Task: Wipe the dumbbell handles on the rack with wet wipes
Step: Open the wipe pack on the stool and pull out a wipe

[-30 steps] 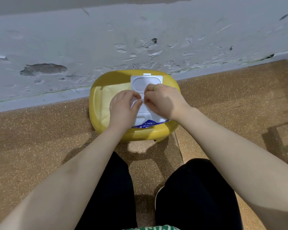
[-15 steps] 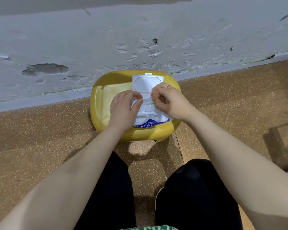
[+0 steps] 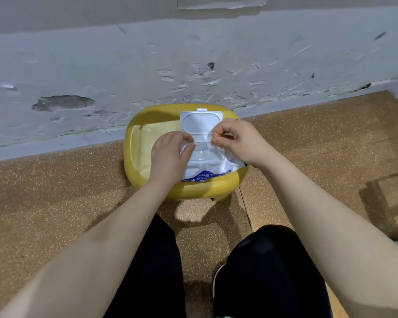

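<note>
We reach both bare forearms forward; our left hand (image 3: 168, 154) rests flat, fingers relaxed, while our right hand (image 3: 237, 140) pinches, fingertips curled together.

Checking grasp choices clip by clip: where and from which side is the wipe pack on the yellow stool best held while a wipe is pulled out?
Probably by the pack's soft body beside the opening, pressed down from above on the left, as the left hand does. It lies flat on the yellow stool with the flip lid open toward the wall, leaving the opening free for the right hand, which pinches there.
</note>
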A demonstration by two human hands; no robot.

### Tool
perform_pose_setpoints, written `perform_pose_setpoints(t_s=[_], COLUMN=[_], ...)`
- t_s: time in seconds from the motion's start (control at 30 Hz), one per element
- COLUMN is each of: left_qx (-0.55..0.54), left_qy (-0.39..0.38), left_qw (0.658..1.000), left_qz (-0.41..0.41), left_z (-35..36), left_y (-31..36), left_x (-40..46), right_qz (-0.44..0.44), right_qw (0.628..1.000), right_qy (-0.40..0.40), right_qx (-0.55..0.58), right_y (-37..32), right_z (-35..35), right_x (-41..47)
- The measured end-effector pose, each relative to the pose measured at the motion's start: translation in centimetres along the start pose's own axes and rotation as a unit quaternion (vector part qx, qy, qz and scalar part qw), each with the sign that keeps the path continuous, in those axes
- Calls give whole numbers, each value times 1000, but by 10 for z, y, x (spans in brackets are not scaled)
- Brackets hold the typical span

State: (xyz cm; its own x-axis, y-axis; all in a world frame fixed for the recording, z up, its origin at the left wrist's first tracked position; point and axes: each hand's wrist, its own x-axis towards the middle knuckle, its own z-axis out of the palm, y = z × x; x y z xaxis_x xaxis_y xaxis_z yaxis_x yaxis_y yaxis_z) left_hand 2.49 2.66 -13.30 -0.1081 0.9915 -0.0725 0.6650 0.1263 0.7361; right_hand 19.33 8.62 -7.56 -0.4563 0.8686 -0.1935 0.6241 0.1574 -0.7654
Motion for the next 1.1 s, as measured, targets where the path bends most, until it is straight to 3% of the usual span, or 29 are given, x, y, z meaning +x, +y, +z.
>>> perform_pose_setpoints(t_s=[0.13,0.23,0.4,0.53,0.63,0.87,0.97,1.03,1.1], left_qx=[9,11,9,2,26,37,25,26,32], left_qy=[0,-2,2,4,4,14,12,13,13], left_qw=[1000,1000,1000,1000,1000,999,999,999,999], left_qz=[3,0,3,1,13,27,20,21,20], left_z=[1,1,3,2,4,4,3,3,3], left_y=[0,-1,-2,-2,0,-2,0,0,-1], left_x=[1,2,1,3,1,0,1,1,1], right_qz=[-61,-49,-55,-31,20,-20,36,105,141], right_qw=[980,958,938,988,1000,997,998,965,855], right_qy=[-35,-42,-71,-54,-3,2,1,13,67], right_qx=[-185,-280,-336,-142,-1,-73,41,241,494], right_y=[-10,-19,-23,-3,7,1,4,5,4], right_z=[15,20,23,9,10,7,9,8,-3], right_x=[4,7,11,5,-10,-2,-4,-8,-9])
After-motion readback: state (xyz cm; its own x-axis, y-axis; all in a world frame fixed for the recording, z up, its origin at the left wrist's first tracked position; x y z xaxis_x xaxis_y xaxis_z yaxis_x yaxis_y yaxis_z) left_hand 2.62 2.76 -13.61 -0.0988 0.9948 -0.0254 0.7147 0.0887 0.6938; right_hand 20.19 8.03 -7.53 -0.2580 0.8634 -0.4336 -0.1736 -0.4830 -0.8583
